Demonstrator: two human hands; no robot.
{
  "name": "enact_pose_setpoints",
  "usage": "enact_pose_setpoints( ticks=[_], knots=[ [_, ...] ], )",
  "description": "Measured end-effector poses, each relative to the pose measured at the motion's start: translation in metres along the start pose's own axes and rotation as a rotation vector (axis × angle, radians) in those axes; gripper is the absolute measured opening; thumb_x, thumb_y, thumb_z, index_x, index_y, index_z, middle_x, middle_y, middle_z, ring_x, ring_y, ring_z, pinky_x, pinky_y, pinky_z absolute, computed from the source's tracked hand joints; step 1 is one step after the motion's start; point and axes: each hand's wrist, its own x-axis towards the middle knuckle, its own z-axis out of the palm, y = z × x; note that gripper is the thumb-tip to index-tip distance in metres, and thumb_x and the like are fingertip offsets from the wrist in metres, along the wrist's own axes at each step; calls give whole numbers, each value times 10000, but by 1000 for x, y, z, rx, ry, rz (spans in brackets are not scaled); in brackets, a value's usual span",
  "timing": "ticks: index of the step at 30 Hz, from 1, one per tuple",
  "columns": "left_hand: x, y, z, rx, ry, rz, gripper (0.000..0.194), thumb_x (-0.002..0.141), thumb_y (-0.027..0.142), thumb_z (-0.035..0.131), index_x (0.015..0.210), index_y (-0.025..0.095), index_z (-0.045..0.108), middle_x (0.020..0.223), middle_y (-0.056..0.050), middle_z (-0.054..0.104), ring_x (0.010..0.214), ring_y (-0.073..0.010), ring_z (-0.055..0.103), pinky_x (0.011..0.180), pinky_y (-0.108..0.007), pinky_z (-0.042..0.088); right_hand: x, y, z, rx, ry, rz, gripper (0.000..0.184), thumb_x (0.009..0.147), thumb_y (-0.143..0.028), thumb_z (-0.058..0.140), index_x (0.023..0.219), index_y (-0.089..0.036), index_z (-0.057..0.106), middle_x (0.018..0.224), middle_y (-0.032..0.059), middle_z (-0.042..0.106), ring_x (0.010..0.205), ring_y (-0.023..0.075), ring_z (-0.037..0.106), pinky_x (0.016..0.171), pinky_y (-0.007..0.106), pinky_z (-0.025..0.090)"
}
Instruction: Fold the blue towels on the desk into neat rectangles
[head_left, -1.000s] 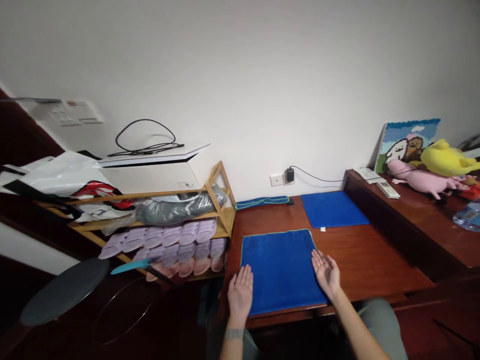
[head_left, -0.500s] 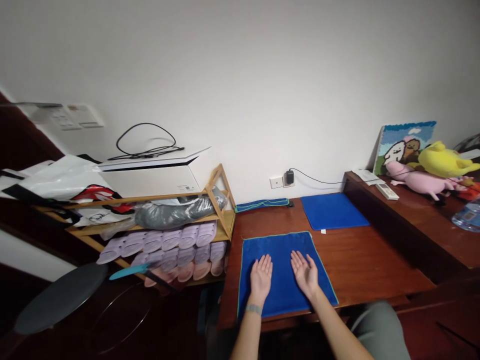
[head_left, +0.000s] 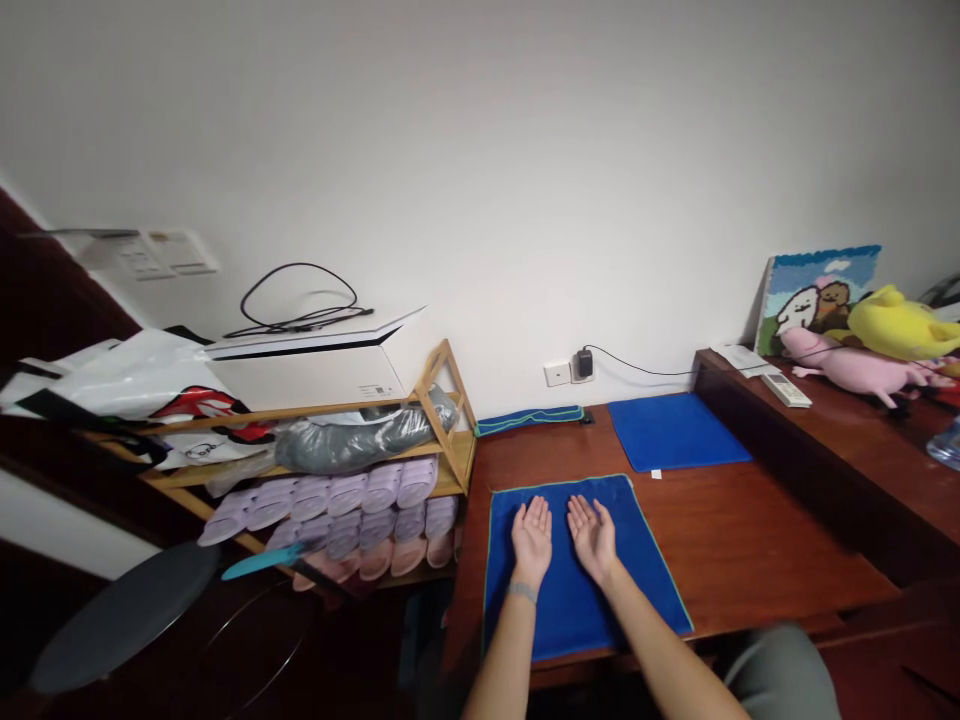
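My left hand is palm up over the blue cloth, fingers stretched out and nothing in it. A band circles the left wrist. Beside it, my right hand also shows its palm, thumb apart from the fingers, holding nothing. A gap of blue cloth separates the two hands. The cloth has a green edge and lies spread flat at the front of the wooden table. Whether the backs of the hands touch the cloth I cannot tell.
Behind lie a second blue cloth and a folded blue cloth. A plugged-in black adapter is on the wall. Left stands a wooden rack with slippers and a white box. Right, a remote control lies by plush toys.
My two hands have moved closer together over the cloth, palms still up. The whole view has shifted slightly, with the scene now a little lower and farther right.
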Motion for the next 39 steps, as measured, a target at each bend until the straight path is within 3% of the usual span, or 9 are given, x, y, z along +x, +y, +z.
enact_pose_setpoints(
  ticks=[3, 7, 10, 13, 16, 19, 22, 30, 39],
  knots=[
    [4, 9, -15, 8, 22, -9, 446, 1019, 299, 480, 1419, 137, 592, 1548, -206, 549, 1427, -255, 535, 1107, -378, 533, 8, -14, -17, -10, 7, -12, 285, 949, -351, 574, 1172, -200, 667, 1236, 97, 758, 1241, 189, 681, 992, 339, 595],
    [1, 55, -62, 13, 56, 57, 414, 1013, 266, 505, 1397, 145, 606, 1538, -198, 565, 1417, -242, 548, 1094, -359, 544, 11, -76, -50, 23, 70, -134, 303, 936, -341, 569, 1185, -192, 656, 1233, 108, 753, 1227, 195, 686, 999, 349, 594],
    [3, 80, -78, -2, 102, 175, 400, 1024, 265, 478, 1387, 191, 628, 1547, -148, 571, 1432, -211, 530, 1122, -345, 515, 13, -109, -56, 59, 114, -225, 322, 941, -319, 536, 1214, -195, 654, 1226, 90, 752, 1202, 172, 694, 999, 326, 592],
    [11, 73, -57, -22, 32, 172, 412, 1028, 300, 464, 1387, 194, 638, 1529, -140, 592, 1429, -204, 533, 1142, -341, 494, 19, -101, -36, 71, 45, -226, 352, 947, -331, 532, 1251, -198, 648, 1259, 86, 743, 1215, 169, 686, 1008, 325, 589],
    [23, 37, -14, -22, -69, 39, 438, 1016, 339, 490, 1393, 170, 635, 1491, -171, 618, 1397, -230, 570, 1134, -365, 507, 29, -63, -7, 80, -18, -129, 364, 958, -351, 540, 1259, -177, 645, 1251, 103, 743, 1218, 177, 686, 1005, 319, 589],
    [36, 8, 15, -1, -28, -56, 460, 1006, 332, 508, 1414, 148, 611, 1489, -200, 610, 1391, -250, 575, 1100, -372, 538, 40, -30, 10, 77, 2, -41, 354, 979, -348, 519, 1261, -169, 639, 1219, 106, 751, 1196, 175, 698, 979, 311, 599],
    [42, 14, 9, 12, 20, -57, 489, 1007, 309, 494, 1450, 117, 566, 1504, -234, 582, 1390, -273, 574, 1064, -390, 569, 46, -33, 2, 69, 34, -32, 358, 987, -343, 504, 1260, -150, 632, 1221, 124, 748, 1184, 177, 705, 955, 293, 603],
    [35, 95, -47, -10, 126, 106, 495, 1025, 296, 454, 1487, 136, 530, 1546, -198, 557, 1410, -228, 556, 1075, -328, 551, 44, -107, -30, 51, 131, -195, 340, 971, -324, 487, 1250, -199, 636, 1228, 96, 743, 1189, 169, 700, 981, 325, 600],
    [48, 18, 3, 67, -7, 4, 456, 990, 294, 534, 1411, 137, 615, 1486, -220, 606, 1393, -264, 574, 1143, -397, 496, 46, -41, 0, 47, -16, -56, 361, 957, -347, 541, 1258, -172, 637, 1285, 120, 731, 1251, 183, 672, 1012, 328, 580]
  ],
)
